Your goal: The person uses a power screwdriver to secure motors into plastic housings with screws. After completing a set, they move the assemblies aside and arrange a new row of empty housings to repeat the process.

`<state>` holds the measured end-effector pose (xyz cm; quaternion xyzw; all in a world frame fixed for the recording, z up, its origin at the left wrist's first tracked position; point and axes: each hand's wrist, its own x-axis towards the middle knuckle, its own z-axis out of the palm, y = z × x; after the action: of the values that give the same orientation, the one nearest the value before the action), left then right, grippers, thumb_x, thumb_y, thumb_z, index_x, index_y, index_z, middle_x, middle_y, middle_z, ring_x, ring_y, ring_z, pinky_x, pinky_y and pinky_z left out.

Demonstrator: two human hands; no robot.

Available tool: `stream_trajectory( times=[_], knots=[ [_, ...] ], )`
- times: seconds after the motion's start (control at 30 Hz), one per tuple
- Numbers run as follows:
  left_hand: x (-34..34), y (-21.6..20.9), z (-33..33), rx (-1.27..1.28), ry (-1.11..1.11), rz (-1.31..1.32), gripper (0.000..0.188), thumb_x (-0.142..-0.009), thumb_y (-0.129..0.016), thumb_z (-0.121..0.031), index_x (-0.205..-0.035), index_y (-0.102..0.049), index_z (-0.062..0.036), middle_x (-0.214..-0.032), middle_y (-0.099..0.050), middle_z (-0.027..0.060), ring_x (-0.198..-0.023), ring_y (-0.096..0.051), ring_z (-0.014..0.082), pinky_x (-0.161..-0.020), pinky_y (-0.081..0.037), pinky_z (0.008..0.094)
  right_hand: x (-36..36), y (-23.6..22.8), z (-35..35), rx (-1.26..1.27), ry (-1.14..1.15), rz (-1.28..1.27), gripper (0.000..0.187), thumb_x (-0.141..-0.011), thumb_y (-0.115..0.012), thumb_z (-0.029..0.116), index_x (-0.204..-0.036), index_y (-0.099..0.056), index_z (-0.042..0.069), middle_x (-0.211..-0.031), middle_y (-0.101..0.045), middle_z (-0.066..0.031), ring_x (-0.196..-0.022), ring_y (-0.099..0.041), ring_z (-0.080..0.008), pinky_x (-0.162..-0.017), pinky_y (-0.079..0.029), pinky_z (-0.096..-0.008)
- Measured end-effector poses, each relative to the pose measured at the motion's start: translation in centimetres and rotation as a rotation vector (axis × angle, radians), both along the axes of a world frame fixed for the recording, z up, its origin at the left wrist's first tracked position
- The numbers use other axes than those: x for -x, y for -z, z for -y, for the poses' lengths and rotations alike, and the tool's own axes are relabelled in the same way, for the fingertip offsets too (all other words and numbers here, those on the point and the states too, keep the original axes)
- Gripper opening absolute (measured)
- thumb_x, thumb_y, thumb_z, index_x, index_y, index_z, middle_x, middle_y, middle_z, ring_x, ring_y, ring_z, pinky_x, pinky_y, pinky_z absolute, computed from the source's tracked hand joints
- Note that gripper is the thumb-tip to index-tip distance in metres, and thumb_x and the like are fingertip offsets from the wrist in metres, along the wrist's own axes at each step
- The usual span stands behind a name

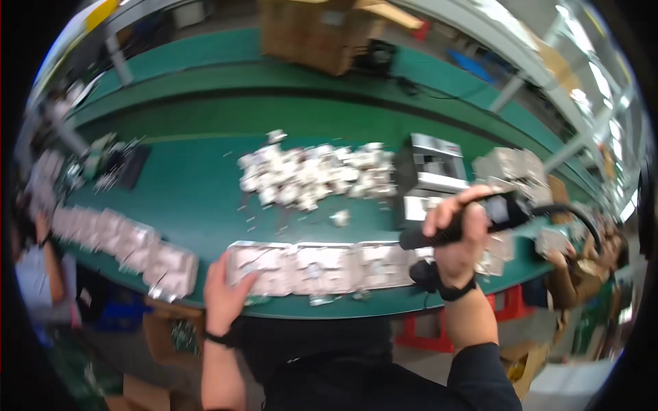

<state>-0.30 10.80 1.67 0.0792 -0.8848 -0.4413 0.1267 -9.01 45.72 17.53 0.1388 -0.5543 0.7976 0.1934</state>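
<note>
A row of pale plastic housings [324, 267] lies along the near edge of the green table. My left hand [225, 293] grips the left end of the leftmost housing [264, 259], its thumb over the near corner and its fingers along the side. Above the right part of the row, my right hand [462, 250] is wrapped round a black electric screwdriver [507, 209], held almost level, with a cable running off to the right. The tool and hand hide part of the row beneath. Blur hides fine detail inside the housings.
A heap of small white parts [312, 175] lies mid-table. Beside it stands a grey-black boxy device [435, 161], with stacked housings [514, 168] farther right. More housings [130, 243] line the left edge. People work at both sides. A cardboard box [308, 34] stands behind.
</note>
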Motion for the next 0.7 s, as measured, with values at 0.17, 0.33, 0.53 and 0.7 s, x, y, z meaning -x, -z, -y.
stream_trajectory(
  times=[0.17, 0.33, 0.53, 0.7],
  knots=[
    [0.1, -2.3, -0.5, 0.015, -0.05, 0.141, 0.072, -0.077, -0.083, -0.03, -0.139, -0.053, -0.0084, -0.107, -0.062, 0.0156, -0.101, -0.063, 0.0315, -0.088, -0.05, 0.0378, -2.5, -1.1, 10.5, 0.067, -0.433, -0.066, 0.043, -0.091, -0.07, 0.037, -0.11, -0.041, 0.012, -0.071, -0.055, -0.0076, -0.058, -0.056, -0.0204, -0.055, -0.049, -0.0344],
    [-0.6, -1.9, 0.2, 0.054, -0.07, 0.17, 0.073, -0.078, -0.08, -0.037, -0.142, -0.051, -0.018, -0.102, -0.061, 0.013, -0.093, -0.065, 0.0332, -0.08, -0.052, 0.0413, -2.3, 1.2, 19.3, 0.062, -0.715, -0.067, 0.045, -0.09, -0.072, 0.03, -0.111, -0.039, 0.01, -0.073, -0.056, -0.0091, -0.061, -0.058, -0.0208, -0.06, -0.051, -0.0347],
    [-0.8, -2.0, 0.5, 0.067, -0.041, 0.159, 0.078, -0.076, -0.08, -0.046, -0.144, -0.049, -0.0245, -0.1, -0.061, 0.0121, -0.089, -0.066, 0.0334, -0.075, -0.054, 0.0424, -1.1, 5.0, 23.0, -0.161, -0.723, -0.019, 0.041, -0.09, -0.07, 0.019, -0.11, -0.038, 0.006, -0.075, -0.058, -0.011, -0.065, -0.058, -0.0202, -0.064, -0.052, -0.0345],
    [-0.9, -2.2, 0.6, 0.036, -0.048, 0.163, 0.079, -0.076, -0.08, -0.046, -0.145, -0.049, -0.0243, -0.1, -0.061, 0.0116, -0.089, -0.066, 0.0329, -0.075, -0.054, 0.0424, -1.0, 6.2, 23.5, -0.206, -0.709, 0.023, 0.04, -0.089, -0.069, 0.016, -0.11, -0.037, 0.006, -0.075, -0.057, -0.0115, -0.065, -0.058, -0.0197, -0.064, -0.052, -0.0341]
  ],
)
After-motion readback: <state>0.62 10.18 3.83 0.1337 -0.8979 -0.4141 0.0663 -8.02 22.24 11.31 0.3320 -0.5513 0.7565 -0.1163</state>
